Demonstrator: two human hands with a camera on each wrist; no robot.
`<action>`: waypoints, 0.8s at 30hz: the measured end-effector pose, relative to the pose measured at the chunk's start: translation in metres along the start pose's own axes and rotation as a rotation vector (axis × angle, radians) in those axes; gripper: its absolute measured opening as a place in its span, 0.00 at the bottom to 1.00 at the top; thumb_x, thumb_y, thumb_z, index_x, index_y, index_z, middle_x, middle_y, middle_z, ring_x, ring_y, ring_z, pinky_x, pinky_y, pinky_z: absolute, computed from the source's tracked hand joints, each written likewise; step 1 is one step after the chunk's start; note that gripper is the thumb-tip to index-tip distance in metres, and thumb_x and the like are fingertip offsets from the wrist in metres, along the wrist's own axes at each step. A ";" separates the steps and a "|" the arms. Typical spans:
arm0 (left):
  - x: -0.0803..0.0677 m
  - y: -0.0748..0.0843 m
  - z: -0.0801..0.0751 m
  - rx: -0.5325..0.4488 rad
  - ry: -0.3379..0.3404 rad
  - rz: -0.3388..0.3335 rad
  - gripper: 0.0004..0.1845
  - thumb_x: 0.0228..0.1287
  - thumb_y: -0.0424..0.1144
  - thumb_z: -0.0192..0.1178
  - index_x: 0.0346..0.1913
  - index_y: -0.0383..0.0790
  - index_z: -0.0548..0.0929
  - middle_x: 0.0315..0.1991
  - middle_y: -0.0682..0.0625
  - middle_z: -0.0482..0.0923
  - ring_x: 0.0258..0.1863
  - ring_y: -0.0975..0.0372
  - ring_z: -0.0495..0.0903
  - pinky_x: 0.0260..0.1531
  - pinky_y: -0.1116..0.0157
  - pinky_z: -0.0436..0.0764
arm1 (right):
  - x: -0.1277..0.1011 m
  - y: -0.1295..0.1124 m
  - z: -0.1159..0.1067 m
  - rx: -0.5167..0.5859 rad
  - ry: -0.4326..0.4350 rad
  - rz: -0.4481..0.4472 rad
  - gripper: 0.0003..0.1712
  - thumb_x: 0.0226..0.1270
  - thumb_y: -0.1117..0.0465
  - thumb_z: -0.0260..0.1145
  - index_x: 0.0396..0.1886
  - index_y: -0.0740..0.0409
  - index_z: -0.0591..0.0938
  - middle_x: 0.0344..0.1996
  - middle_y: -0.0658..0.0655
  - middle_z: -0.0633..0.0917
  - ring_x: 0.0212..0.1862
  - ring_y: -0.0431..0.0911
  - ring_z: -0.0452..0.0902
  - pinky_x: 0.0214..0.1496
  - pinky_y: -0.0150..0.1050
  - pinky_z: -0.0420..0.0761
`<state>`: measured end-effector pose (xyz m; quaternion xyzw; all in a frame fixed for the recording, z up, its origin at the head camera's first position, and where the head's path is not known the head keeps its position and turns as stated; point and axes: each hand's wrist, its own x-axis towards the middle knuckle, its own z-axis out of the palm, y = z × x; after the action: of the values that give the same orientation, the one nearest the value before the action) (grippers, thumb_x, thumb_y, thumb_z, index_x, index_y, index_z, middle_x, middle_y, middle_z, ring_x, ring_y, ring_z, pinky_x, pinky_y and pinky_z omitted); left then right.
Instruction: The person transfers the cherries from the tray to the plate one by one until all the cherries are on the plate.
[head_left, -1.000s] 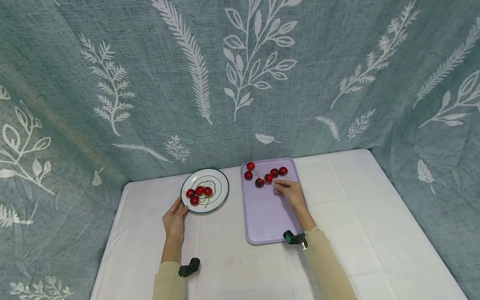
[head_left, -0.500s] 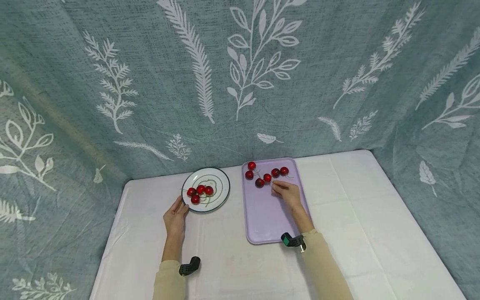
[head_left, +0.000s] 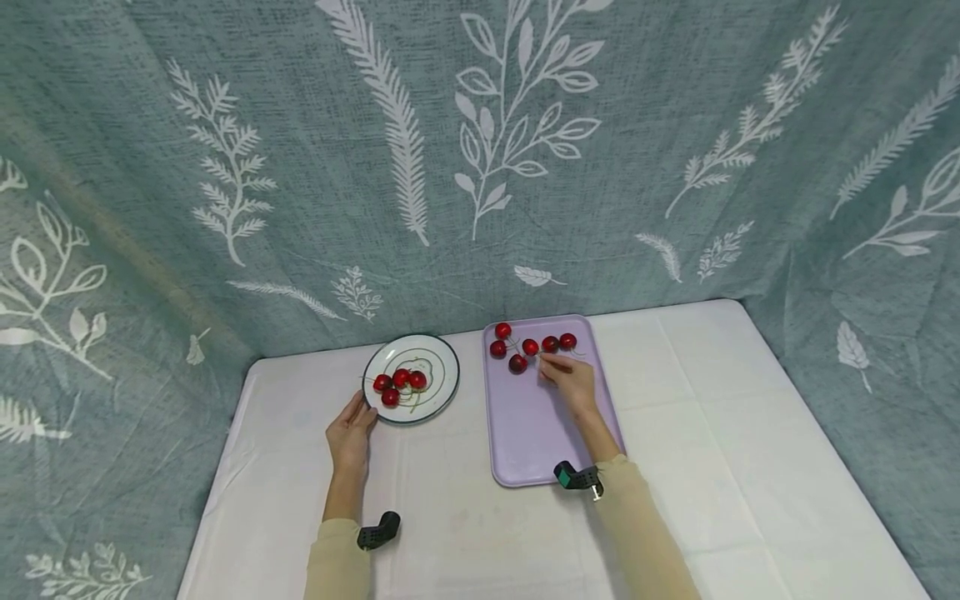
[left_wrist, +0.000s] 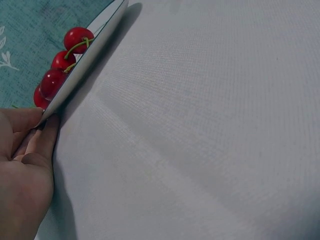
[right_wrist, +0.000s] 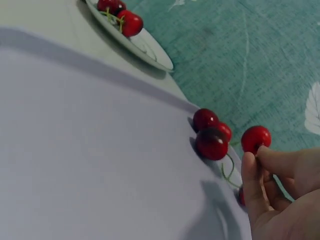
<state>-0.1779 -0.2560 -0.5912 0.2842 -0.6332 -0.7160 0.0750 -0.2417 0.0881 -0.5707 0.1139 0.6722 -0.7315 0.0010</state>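
At lower left of the head view our left hand [head_left: 350,435] rests on the bench [head_left: 750,467], its fingers [left_wrist: 44,137] pressed to the rim of the plate [head_left: 442,385], which holds four cherries [head_left: 400,384]. Right of it lies the tray [head_left: 525,425]. Our right hand [head_left: 570,379] has crept up the tray since a second ago, and its fingers [right_wrist: 252,175] now pinch one cherry [right_wrist: 256,138], lifted just clear of the row. We judge that cherry picked, ready to carry.
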 end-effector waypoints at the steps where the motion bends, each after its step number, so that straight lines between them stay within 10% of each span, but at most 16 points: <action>1: 0.000 0.000 0.000 -0.002 0.001 0.002 0.30 0.67 0.23 0.54 0.72 0.33 0.64 0.71 0.39 0.63 0.70 0.55 0.66 0.58 0.75 0.76 | 0.000 -0.001 0.003 0.009 0.000 -0.001 0.15 0.62 0.76 0.65 0.49 0.78 0.82 0.47 0.74 0.83 0.32 0.34 0.82 0.40 0.28 0.87; 24: 0.000 -0.001 -0.001 0.028 -0.013 0.035 0.30 0.66 0.24 0.54 0.72 0.32 0.64 0.71 0.39 0.63 0.69 0.54 0.65 0.59 0.74 0.76 | -0.009 -0.001 0.044 0.018 -0.065 -0.035 0.12 0.61 0.76 0.66 0.45 0.78 0.83 0.43 0.72 0.85 0.33 0.37 0.82 0.41 0.29 0.87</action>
<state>-0.1764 -0.2568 -0.5926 0.2694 -0.6485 -0.7075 0.0793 -0.2403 0.0432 -0.5653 0.0781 0.6671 -0.7408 0.0090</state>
